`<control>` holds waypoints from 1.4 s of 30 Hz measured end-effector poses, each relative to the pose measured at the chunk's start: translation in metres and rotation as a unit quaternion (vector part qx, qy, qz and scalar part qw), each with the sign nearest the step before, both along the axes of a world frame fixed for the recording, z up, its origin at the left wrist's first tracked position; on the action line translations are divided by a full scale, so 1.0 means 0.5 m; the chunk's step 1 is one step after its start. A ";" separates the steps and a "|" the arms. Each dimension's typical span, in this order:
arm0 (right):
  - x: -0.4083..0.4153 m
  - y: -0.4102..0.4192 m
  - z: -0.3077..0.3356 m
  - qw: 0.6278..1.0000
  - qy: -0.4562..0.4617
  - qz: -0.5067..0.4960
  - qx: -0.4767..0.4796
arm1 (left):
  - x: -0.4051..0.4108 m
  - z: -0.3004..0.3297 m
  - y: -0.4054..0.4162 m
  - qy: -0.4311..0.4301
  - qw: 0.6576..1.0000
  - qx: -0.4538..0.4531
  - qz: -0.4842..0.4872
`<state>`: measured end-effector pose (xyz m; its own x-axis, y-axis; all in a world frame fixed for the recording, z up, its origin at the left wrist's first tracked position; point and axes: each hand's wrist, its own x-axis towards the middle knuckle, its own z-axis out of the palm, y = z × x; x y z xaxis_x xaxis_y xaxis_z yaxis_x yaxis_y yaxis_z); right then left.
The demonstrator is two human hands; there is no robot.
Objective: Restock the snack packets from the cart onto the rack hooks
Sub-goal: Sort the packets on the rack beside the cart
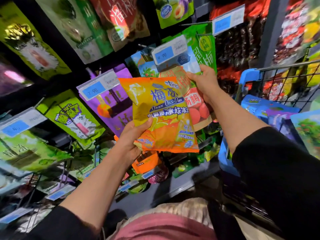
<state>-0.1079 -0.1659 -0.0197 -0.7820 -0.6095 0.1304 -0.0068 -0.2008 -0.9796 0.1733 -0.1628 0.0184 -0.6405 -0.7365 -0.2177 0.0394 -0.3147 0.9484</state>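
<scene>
My left hand (134,137) grips an orange and yellow snack packet (161,115) by its lower left edge, thumb on the front. Behind it, my right hand (206,84) holds a tan packet with red fruit printed on it (195,108) by its right edge. Both packets are raised in front of the rack (152,14), just below a blue price tag (166,52) on a hook. The wire cart (284,78) stands at the right with blue and purple packets (265,108) inside.
Green, purple and red packets hang on hooks across the rack, each row with a blue price tag such as the one reading 7.90 (93,90). Lower hooks hold more orange packets (145,161). The cart's blue corner (249,75) is close to my right forearm.
</scene>
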 end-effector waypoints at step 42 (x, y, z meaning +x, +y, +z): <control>0.277 0.154 0.363 0.971 -0.073 0.226 0.003 | 0.048 0.217 -0.033 0.084 0.996 0.004 0.004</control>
<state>0.0308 -0.0887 0.1621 -0.4440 -0.8954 0.0324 0.2203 -0.1442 -0.9647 0.1973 -0.1791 0.1267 -0.6627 -0.7404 -0.1125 0.2007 -0.3203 0.9258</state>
